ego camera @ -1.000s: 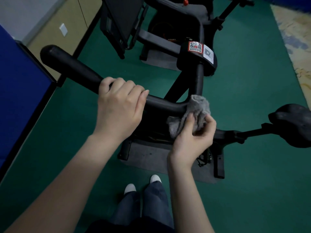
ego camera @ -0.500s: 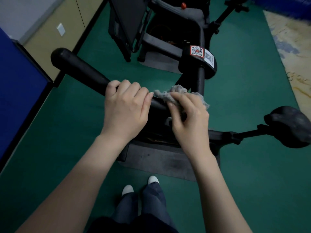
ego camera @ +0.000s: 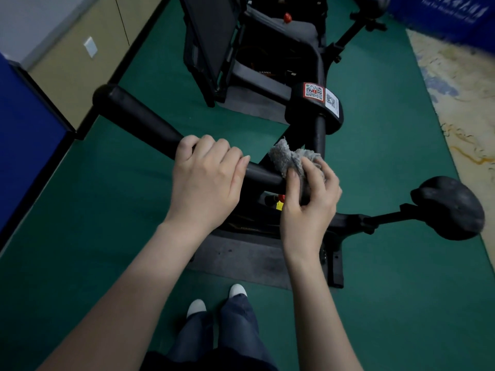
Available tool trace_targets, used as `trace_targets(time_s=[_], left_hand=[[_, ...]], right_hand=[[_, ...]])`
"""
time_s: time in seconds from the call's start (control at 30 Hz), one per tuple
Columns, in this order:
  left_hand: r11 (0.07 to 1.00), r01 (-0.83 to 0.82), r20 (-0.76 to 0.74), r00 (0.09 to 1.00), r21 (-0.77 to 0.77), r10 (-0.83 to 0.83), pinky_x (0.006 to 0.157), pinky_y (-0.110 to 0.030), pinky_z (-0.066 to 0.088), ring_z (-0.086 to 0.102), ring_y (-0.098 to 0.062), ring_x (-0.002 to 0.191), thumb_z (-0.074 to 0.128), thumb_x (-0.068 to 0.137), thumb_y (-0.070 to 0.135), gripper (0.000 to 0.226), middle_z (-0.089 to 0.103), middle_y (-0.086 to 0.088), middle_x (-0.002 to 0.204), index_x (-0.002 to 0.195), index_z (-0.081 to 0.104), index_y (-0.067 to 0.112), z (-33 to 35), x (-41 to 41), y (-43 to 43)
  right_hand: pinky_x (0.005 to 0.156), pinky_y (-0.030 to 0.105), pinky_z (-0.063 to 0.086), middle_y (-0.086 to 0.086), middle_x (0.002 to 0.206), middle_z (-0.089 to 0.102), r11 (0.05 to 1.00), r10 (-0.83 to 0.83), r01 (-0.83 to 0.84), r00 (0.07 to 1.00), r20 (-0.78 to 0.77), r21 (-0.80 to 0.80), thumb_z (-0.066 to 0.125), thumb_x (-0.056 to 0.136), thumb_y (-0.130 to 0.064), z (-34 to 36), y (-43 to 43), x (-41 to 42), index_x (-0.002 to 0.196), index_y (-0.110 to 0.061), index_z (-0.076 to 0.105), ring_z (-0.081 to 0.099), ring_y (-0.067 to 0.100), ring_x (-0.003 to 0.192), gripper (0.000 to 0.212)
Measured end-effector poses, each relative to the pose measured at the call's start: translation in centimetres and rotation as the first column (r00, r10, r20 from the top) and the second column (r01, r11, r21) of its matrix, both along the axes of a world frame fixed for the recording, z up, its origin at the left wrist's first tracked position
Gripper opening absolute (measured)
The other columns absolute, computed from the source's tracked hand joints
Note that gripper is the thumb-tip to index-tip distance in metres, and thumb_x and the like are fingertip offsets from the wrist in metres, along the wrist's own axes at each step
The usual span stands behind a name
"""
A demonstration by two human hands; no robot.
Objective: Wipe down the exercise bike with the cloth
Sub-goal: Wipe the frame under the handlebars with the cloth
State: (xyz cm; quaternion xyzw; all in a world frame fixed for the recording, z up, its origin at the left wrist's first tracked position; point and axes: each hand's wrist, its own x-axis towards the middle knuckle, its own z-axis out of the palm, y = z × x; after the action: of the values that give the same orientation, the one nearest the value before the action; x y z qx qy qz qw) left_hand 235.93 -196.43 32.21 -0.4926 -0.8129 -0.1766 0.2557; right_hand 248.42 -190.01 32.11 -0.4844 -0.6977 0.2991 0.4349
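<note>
Two hands work on the bike (ego camera: 320, 135), which stands mid-scene on a dark mat (ego camera: 241, 258). The cloth (ego camera: 288, 158), grey and bunched, lies against the bar (ego camera: 139, 117) where it meets the upright stem. The right hand (ego camera: 308, 207) has its fingers and thumb curled round the cloth, and a loose tuft sticks out on the far side. Just left of it, the left hand (ego camera: 206, 183) wraps its fingers over the bar; its thumb is hidden.

The bar's long axis runs from the stem out to the far left, ending in a rounded tip. The saddle (ego camera: 452, 210) sits on a post that points right. Two code labels (ego camera: 314, 91) top the black housing beyond the stem.

The hands and forearms hide much of the lower frame, and black parts merge in the dim light. Only a small red and yellow bit (ego camera: 280, 199) shows between the hands. A second machine (ego camera: 214, 36) stands just beyond, cut off at the top edge.

Green floor (ego camera: 80, 210) lies open on the left and the near right. A cabinet (ego camera: 80, 57) and a blue panel (ego camera: 21, 143) bound the left, and a pale rug (ego camera: 468, 103) edges the right. White shoes (ego camera: 197, 307) stand near the mat's edge.
</note>
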Motion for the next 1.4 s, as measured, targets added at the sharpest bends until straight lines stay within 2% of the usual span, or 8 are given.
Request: trace_targets(time_s=[0.3, 0.53, 0.7, 0.87, 1.0, 1.2, 1.3, 1.4], left_hand=[[1.0, -0.007, -0.021, 1.0, -0.004, 0.007, 0.087, -0.036, 0.029, 0.055, -0.025, 0.078, 0.03, 0.102, 0.029, 0.041, 0.061, -0.001, 0.077, 0.085, 0.065, 0.015, -0.2, -0.2, 0.0], [1.0, 0.007, -0.01, 1.0, 0.008, -0.007, 0.087, -0.035, 0.029, 0.055, -0.025, 0.077, 0.03, 0.102, 0.029, 0.041, 0.06, 0.0, 0.077, 0.084, 0.065, 0.016, -0.1, -0.1, -0.1], [1.0, 0.006, -0.009, 1.0, 0.003, -0.006, 0.087, -0.036, 0.029, 0.054, -0.026, 0.077, 0.031, 0.102, 0.028, 0.04, 0.06, -0.001, 0.077, 0.084, 0.064, 0.015, 0.0, -0.1, 0.0], [1.0, 0.013, 0.007, 1.0, -0.01, -0.013, 0.087, -0.036, 0.029, 0.054, -0.026, 0.078, 0.03, 0.102, 0.029, 0.042, 0.06, -0.001, 0.077, 0.085, 0.065, 0.015, 0.0, -0.1, 0.0], [1.0, 0.013, 0.021, 1.0, -0.008, -0.013, 0.086, -0.036, 0.029, 0.054, -0.026, 0.077, 0.028, 0.102, 0.029, 0.044, 0.06, -0.001, 0.076, 0.084, 0.065, 0.015, 0.1, -0.2, -0.1], [1.0, 0.016, 0.019, 1.0, -0.006, -0.015, 0.086, -0.037, 0.028, 0.054, -0.027, 0.077, 0.03, 0.102, 0.028, 0.042, 0.061, -0.002, 0.076, 0.084, 0.065, 0.013, 0.0, -0.2, -0.1], [1.0, 0.007, 0.026, 1.0, 0.01, -0.008, 0.086, -0.037, 0.028, 0.054, -0.027, 0.077, 0.03, 0.102, 0.027, 0.042, 0.061, -0.002, 0.076, 0.084, 0.065, 0.013, 0.0, 0.0, -0.1], [1.0, -0.02, 0.047, 0.999, 0.01, 0.02, 0.088, -0.038, 0.028, 0.055, -0.026, 0.078, 0.032, 0.102, 0.026, 0.041, 0.064, -0.002, 0.076, 0.083, 0.066, 0.012, 0.0, 0.4, 0.1]], right_hand=[[0.088, 0.046, 0.048, 0.013, 0.108, 0.061, 0.957, 0.058, -0.086, 0.992, 0.109, 0.279, 0.063, 0.089, -0.014, -0.4, -1.5, -0.6, 0.11, -0.011, 0.071, 0.043, 0.017, 0.104, 0.023], [0.089, 0.022, 0.045, 0.013, 0.107, 0.066, 0.953, -0.013, -0.018, 0.995, 0.102, 0.302, 0.066, 0.087, -0.001, 0.4, 1.6, 1.1, 0.099, -0.002, 0.073, 0.052, 0.022, 0.098, 0.014], [0.083, 0.014, 0.039, 0.006, 0.096, 0.065, 0.937, 0.071, -0.104, 0.991, 0.11, 0.333, 0.063, 0.087, 0.002, 0.5, -0.1, -0.9, 0.109, -0.009, 0.072, 0.048, 0.018, 0.087, 0.026], [0.085, 0.016, 0.04, 0.012, 0.099, 0.066, 0.917, 0.057, -0.132, 0.978, 0.202, 0.377, 0.066, 0.086, 0.001, 0.2, 1.0, 0.7, 0.1, -0.002, 0.073, 0.053, 0.026, 0.09, 0.015], [0.085, 0.017, 0.041, 0.011, 0.099, 0.068, 0.941, -0.033, -0.006, 0.993, 0.111, 0.339, 0.065, 0.087, -0.002, 0.0, 1.1, 0.4, 0.099, -0.001, 0.073, 0.054, 0.024, 0.091, 0.014], [0.088, 0.017, 0.042, 0.009, 0.101, 0.067, 0.939, 0.038, -0.043, 0.999, 0.022, 0.342, 0.065, 0.087, -0.002, -1.1, 1.3, 0.3, 0.099, -0.003, 0.072, 0.055, 0.022, 0.093, 0.013], [0.092, 0.032, 0.048, 0.013, 0.105, 0.064, 0.983, -0.062, 0.097, 0.974, -0.22, 0.155, 0.061, 0.09, -0.001, -1.4, 2.8, 1.1, 0.101, -0.006, 0.068, 0.057, 0.031, 0.102, 0.014], [0.102, 0.04, 0.043, 0.016, 0.113, 0.059, 0.99, -0.129, 0.139, 0.898, -0.421, -0.008, 0.055, 0.092, -0.002, -1.5, 1.6, 0.0, 0.103, -0.026, 0.058, 0.054, 0.033, 0.114, 0.026]])
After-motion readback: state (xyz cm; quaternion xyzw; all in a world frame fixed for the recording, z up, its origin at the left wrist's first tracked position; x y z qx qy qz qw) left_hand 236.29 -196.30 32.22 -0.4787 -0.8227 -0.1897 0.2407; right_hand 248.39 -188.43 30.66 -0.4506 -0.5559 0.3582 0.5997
